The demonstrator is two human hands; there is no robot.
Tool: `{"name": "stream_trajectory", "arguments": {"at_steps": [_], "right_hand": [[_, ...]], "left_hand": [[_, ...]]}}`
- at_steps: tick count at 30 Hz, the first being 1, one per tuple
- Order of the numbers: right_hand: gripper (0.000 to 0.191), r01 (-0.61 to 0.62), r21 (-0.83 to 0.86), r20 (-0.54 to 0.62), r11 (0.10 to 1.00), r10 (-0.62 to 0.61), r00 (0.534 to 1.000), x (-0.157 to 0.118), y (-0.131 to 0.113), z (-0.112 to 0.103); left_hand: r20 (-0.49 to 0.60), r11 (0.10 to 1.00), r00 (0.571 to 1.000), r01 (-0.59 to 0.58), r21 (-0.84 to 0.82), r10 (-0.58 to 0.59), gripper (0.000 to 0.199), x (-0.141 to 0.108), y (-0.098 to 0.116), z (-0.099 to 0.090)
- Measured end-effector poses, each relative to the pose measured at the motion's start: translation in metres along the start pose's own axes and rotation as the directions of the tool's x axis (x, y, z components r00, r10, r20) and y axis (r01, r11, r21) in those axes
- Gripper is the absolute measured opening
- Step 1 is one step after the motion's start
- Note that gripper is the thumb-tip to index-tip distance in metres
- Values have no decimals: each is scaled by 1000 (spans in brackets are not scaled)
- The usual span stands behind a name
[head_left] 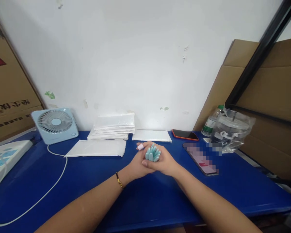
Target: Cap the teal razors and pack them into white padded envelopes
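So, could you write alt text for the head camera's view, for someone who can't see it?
A person's left hand and right hand together cradle a cluster of pale teal pieces over a blue table; white packets and a light-blue fan sit beyond.

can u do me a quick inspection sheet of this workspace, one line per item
surface: blue table, bare patch in front of the hands
job's things: teal pieces bunched in the hands; what they are is unclear
clutter: white packets, stacked and loose; red-edged phone; second phone, partly blurred out; bottle; bagged cup; fan
hands: left hand and right hand together, fingers around the teal pieces; pale pink piece on one finger
cables: white cable curves from the fan past the left edge; power strip at left
surroundings: white wall, marked; cardboard at both sides
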State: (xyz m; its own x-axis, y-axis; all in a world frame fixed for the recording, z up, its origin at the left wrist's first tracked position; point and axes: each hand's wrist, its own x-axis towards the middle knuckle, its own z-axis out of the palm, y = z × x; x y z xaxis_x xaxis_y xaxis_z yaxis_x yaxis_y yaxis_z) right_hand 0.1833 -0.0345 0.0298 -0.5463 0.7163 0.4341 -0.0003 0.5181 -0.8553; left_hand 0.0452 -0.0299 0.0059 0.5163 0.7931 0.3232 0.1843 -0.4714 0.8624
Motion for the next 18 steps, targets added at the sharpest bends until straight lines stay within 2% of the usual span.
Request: {"name": "stream_trajectory", "arguments": {"at_steps": [2,4,7,9,12,13,15,16,18], "right_hand": [[23,-20,21,-74,1000,22,997,0,-1,4],[23,-78,71,-184,994,90,979,0,0,5],[28,-118,177,-326,977,171,930,0,3,7],[32,-163,213,-327,963,227,917,0,4,8],[33,-251,186,-220,950,290,931,-1,5,7],[35,-240,153,-189,959,267,945,-2,5,6],[49,-125,71,-192,990,137,972,-2,3,3],[59,-46,18,-225,999,49,973,-2,2,1],[74,85,-139,-299,987,-124,946,-2,-1,-3]], "left_hand": [[5,998,1000,13,-58,-13,37,0,-4,4],[33,993,997,69,-94,-67,38,1,-9,7],[78,975,981,187,-117,-178,20,1,-12,11],[110,963,966,245,-111,-233,11,1,-12,13],[84,956,967,252,-150,-242,12,0,-12,12],[55,959,973,231,-167,-224,12,0,-12,12],[11,964,980,198,-178,-199,12,0,-13,11],[5,966,981,194,-170,-196,12,0,-13,11],[22,967,979,206,-151,-205,16,0,-14,13]]}}
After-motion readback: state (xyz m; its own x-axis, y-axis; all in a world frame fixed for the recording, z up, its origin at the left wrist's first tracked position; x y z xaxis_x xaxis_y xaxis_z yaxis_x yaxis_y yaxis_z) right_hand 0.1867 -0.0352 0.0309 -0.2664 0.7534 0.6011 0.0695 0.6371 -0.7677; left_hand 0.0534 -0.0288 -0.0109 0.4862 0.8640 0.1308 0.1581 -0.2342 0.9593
